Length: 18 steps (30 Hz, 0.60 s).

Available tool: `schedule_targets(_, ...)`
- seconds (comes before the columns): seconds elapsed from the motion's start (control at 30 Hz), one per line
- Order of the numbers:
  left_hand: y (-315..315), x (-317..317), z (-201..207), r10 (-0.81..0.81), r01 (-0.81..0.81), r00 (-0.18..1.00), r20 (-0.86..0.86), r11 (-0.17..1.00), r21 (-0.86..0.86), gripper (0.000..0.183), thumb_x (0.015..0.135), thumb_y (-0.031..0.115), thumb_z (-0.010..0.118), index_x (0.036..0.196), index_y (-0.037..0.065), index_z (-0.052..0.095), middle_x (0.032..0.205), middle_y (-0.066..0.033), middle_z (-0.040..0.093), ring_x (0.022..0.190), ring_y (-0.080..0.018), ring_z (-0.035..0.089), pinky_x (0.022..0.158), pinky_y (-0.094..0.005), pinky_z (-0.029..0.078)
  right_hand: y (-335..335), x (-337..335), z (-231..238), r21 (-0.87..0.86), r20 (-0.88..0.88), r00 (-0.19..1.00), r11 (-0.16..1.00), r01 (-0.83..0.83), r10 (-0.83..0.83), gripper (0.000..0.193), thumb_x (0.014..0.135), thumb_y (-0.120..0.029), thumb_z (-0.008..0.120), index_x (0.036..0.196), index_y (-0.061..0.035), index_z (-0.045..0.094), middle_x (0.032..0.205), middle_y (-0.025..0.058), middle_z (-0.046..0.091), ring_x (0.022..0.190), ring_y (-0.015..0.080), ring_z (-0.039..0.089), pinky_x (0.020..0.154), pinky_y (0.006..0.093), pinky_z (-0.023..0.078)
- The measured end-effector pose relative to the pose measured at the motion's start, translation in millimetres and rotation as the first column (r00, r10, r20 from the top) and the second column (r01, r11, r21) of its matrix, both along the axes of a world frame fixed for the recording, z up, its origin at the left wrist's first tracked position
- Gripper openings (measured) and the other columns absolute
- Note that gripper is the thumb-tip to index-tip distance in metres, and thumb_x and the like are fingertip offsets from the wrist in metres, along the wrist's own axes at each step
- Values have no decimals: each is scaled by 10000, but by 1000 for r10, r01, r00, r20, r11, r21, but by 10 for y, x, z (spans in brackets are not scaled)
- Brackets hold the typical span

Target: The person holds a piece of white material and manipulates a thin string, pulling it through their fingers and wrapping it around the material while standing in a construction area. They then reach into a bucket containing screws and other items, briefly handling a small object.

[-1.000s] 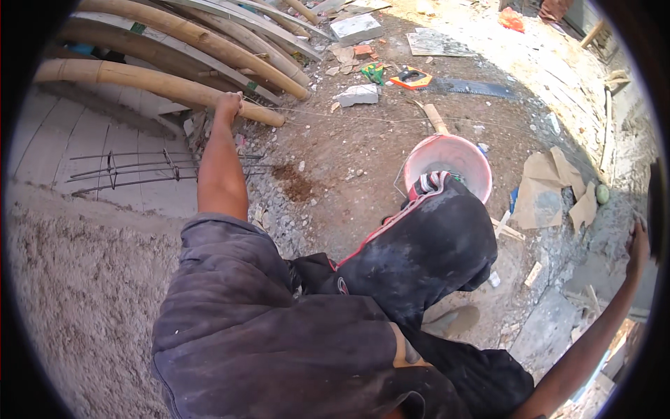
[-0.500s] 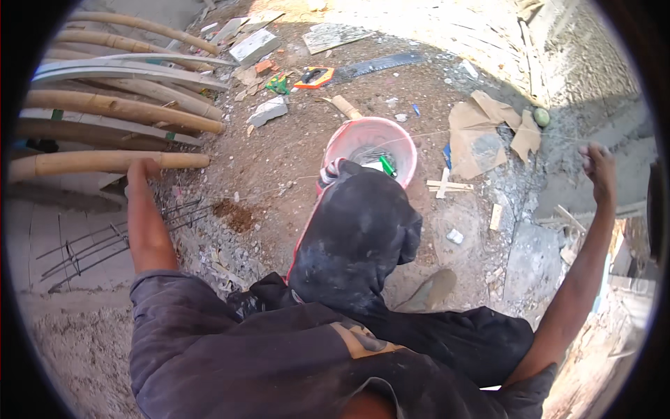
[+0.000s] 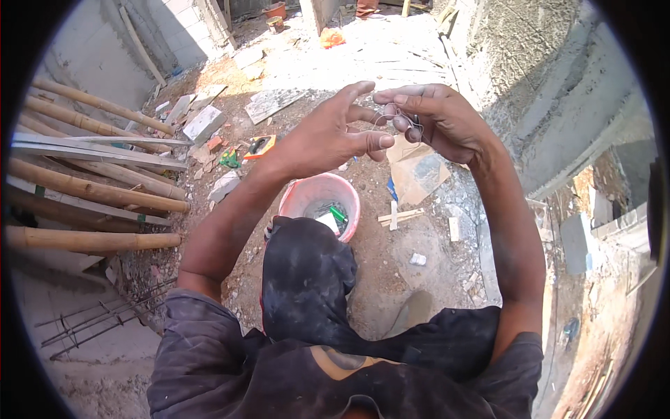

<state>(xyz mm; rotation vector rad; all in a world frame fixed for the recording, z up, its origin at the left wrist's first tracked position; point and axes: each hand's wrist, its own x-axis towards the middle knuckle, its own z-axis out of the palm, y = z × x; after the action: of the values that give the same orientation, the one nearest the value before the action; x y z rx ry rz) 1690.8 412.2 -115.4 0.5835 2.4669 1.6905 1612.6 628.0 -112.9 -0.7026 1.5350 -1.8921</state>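
My two hands are raised in front of me, close together above the bucket's far right. A thin pale string (image 3: 417,127) hangs in loose loops at the fingers of my right hand (image 3: 443,122), which are curled and pinched round it. Facing it, my left hand (image 3: 335,133) has its fingers and thumb spread, nothing gripped between them; a loop of the string comes near its fingertips. Below the hands stands a pinkish-white bucket (image 3: 285,202) holding a green object (image 3: 338,214), a white piece and small grey bits. My dark-trousered knee (image 3: 307,279) is against its near side.
Bamboo poles (image 3: 98,241) and pale boards (image 3: 98,151) lie at the left, above a rebar cage (image 3: 91,325). An orange-handled saw (image 3: 259,146), a block (image 3: 204,124), torn brown paper (image 3: 419,171) and wood strips (image 3: 401,218) lie on the ground. A rough wall (image 3: 593,91) rises right.
My hands were wide apart, the left at a bamboo pole and the right far out, with string stretched between. Now both have come together, the string is looped, and the view has tilted farther ahead.
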Motion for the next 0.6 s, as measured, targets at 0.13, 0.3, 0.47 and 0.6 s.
schedule_targets(0.13, 285, 22, -28, 158, -158, 986, 44, 987, -10, 607, 961, 106, 621, 1475, -44, 335, 833, -98, 690, 518, -105, 570, 463, -251, 437, 151, 89, 46, -57, 91, 995, 998, 40, -35, 389, 976, -191, 581, 1256, 78, 567, 1035, 113, 663, 876, 156, 659, 698, 280, 537)
schedule_targets(0.3, 283, -20, -231, 246, -250, 968, 50, 960, 126, 419, 981, 131, 600, 1347, -53, 514, 842, -91, 705, 497, -75, 544, 439, -228, 422, 432, -6, 96, -18, -12, 1000, 1000, 23, -23, 459, 962, -161, 572, 1354, 66, 498, 1158, 157, 639, 1021, 198, 660, 808, 314, 580)
schedule_targets(0.47, 34, -78, -293, 364, -333, 931, -28, 879, 342, 225, 1010, 222, 590, 1044, 4, 636, 897, -81, 719, 543, -70, 606, 467, -184, 463, 280, -24, 66, 104, -102, 995, 995, -10, 21, 527, 913, -145, 665, 1369, 53, 490, 1173, 142, 632, 1000, 170, 663, 790, 268, 581)
schedule_targets(0.6, -655, -32, -39, 311, -256, 950, 13, 755, 604, 250, 1059, 237, 460, 992, 29, 581, 1072, -182, 684, 715, -123, 661, 572, -230, 510, 280, -86, -63, 396, -414, 903, 916, 66, 113, 571, 890, -257, 725, 1389, -55, 534, 1186, 89, 613, 1050, 128, 604, 885, 267, 474)
